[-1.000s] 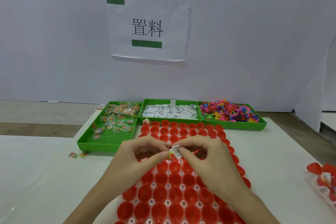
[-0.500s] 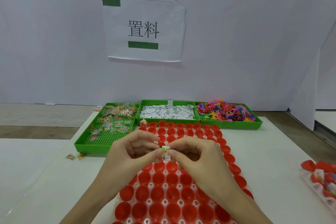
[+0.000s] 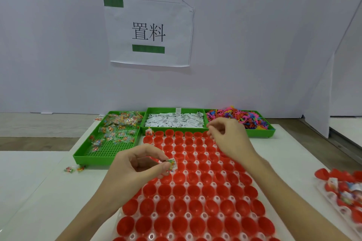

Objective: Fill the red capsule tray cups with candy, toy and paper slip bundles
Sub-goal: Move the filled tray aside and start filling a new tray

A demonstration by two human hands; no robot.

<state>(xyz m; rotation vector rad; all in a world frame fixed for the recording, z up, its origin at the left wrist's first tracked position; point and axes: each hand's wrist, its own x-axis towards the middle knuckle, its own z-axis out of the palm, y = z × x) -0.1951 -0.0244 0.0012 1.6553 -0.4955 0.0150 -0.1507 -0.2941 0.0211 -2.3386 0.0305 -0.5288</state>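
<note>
Bundle (image 3: 172, 164) pinched in the left hand (image 3: 137, 166) should drop squarely into an empty cup of the red tray (image 3: 195, 191); the right hand (image 3: 227, 135), loosely curled and holding nothing, reaches toward the toys (image 3: 241, 117).

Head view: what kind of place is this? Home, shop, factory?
Probably a small packing or assembly workstation, not a home. Three green bins hold sorted candy, paper slips and plastic toys, a red capsule tray fills the table, and a printed sign is taped to the backdrop.
</note>
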